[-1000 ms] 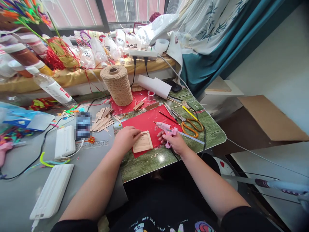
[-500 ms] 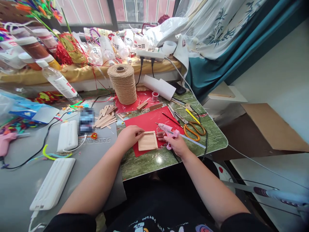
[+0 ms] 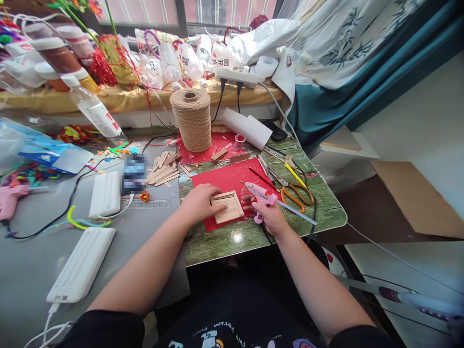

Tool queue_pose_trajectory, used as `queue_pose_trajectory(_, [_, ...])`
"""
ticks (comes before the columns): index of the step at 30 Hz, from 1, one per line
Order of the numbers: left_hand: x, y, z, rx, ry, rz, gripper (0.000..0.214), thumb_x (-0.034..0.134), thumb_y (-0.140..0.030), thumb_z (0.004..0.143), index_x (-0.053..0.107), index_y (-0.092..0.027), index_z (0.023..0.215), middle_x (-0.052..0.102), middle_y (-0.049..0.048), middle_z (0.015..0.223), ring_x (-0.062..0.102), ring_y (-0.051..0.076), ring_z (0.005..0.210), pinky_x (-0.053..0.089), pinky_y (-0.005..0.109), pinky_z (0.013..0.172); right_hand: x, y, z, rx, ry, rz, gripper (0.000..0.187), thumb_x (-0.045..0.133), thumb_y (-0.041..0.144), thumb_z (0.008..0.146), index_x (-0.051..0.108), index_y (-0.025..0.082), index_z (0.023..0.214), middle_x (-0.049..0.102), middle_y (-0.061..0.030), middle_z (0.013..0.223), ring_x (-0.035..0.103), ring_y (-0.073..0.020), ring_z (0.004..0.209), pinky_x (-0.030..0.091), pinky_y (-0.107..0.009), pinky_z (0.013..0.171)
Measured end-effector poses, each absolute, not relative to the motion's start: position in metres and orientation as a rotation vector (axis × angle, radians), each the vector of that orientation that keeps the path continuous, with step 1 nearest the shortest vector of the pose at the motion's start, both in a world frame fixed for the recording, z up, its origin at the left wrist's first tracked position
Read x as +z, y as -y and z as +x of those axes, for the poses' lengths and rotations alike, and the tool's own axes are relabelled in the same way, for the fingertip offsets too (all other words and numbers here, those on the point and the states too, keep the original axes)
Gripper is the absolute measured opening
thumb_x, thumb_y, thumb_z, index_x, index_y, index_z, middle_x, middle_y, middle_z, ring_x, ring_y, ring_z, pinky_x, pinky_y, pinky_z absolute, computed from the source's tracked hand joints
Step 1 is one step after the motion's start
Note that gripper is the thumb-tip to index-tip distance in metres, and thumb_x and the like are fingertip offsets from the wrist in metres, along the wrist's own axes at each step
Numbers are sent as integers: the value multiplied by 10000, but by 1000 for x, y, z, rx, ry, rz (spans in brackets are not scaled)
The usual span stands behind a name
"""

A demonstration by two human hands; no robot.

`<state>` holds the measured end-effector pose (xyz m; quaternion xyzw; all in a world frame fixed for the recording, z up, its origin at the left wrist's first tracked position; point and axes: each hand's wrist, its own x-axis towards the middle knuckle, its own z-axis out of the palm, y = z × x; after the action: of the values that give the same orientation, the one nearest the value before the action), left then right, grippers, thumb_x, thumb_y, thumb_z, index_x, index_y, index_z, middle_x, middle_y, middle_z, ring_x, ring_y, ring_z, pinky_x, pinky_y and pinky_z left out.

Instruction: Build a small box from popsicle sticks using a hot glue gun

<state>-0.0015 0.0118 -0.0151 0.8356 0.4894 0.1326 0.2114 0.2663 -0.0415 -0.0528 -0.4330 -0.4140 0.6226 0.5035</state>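
Note:
My left hand [image 3: 203, 204] grips the left side of a small square panel of wooden craft sticks [image 3: 229, 208], thumb across its face and the other fingers behind. The panel is tilted a little over a red sheet [image 3: 221, 179]. In my right hand [image 3: 270, 215] is a pink hot glue gun [image 3: 259, 193], its nozzle pointing up and left, just right of the panel. A long clear glue stick [image 3: 297, 212] sticks out of its back end. Some right-hand fingers reach toward the panel's right edge; whether they touch it I cannot tell.
Orange-handled scissors [image 3: 297, 195] and a yellow pen-like tool [image 3: 295, 175] lie right of the red sheet. Behind stands a big twine spool [image 3: 191, 121]. Loose craft sticks [image 3: 164, 169] are piled at left, near white power banks [image 3: 105, 193]. A second pink glue gun [image 3: 12, 200] lies far left.
My left hand has moved from the panel's upper-left corner to hold its left side, thumb now on top. The panel has turned and tilted slightly. The view has shifted a little.

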Motion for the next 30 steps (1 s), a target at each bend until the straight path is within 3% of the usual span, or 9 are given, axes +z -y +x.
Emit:
queue_pose_trajectory(2, [-16, -10, 0, 362, -1349, 2327, 516, 820, -532, 779, 733, -247, 1200, 713, 90, 1117, 631, 305, 1081, 498, 424, 961, -52, 42, 266, 1503, 1001, -1058, 298, 791, 353, 829, 721, 257, 1101, 751, -70, 1126, 712, -280, 1103, 623, -453, 929])
queue_pose_trajectory(4, [-19, -10, 0, 361, -1358, 2298, 497, 831, -522, 772, 739, -252, 1180, 706, 85, 1110, 623, 304, 1077, 494, 428, 967, -53, 42, 266, 1492, 1006, -1075, 276, 791, 355, 825, 728, 247, 1071, 751, -76, 1123, 715, -282, 1090, 623, -453, 920])
queue_pose_trajectory(13, [-28, -14, 3, 400, -1405, 2198, 299, 781, -415, 839, 769, -253, 1089, 729, 72, 1084, 629, 295, 1051, 498, 434, 963, -52, 42, 266, 1486, 992, -1078, 188, 797, 342, 833, 693, 232, 944, 755, -81, 1103, 724, -278, 1064, 621, -453, 908])
queue_pose_trajectory(19, [-18, -17, -7, 488, -1389, 2107, 369, 699, -475, 917, 730, -220, 1183, 738, 83, 1138, 670, 257, 1015, 533, 393, 932, -54, 43, 267, 1487, 981, -1063, 185, 806, 334, 836, 702, 231, 950, 759, -75, 1098, 727, -263, 1044, 614, -418, 886])
queue_pose_trajectory(24, [1, -37, -63, 694, -1948, 2165, 331, 532, -382, 1014, 702, -193, 1225, 721, 120, 1232, 627, 304, 1176, 465, 459, 1072, -55, 43, 267, 1494, 953, -1061, 166, 794, 312, 845, 707, 216, 948, 764, -69, 1063, 732, -216, 929, 609, -364, 830])
queue_pose_trajectory(27, [1, -50, -96, 473, -2388, 2010, 359, 551, -352, 973, 714, -192, 1250, 692, 172, 1271, 597, 377, 1223, 477, 514, 1030, -54, 43, 268, 1504, 944, -1074, 181, 793, 318, 841, 709, 203, 952, 768, -64, 1051, 720, -178, 820, 607, -345, 805])
queue_pose_trajectory(30, [-7, -59, -113, 276, -2420, 1941, 321, 576, -337, 943, 754, -221, 1185, 710, 156, 1249, 631, 362, 1170, 504, 474, 975, -54, 42, 268, 1508, 938, -1065, 183, 796, 314, 837, 712, 198, 951, 767, -57, 1030, 714, -165, 792, 603, -325, 781])
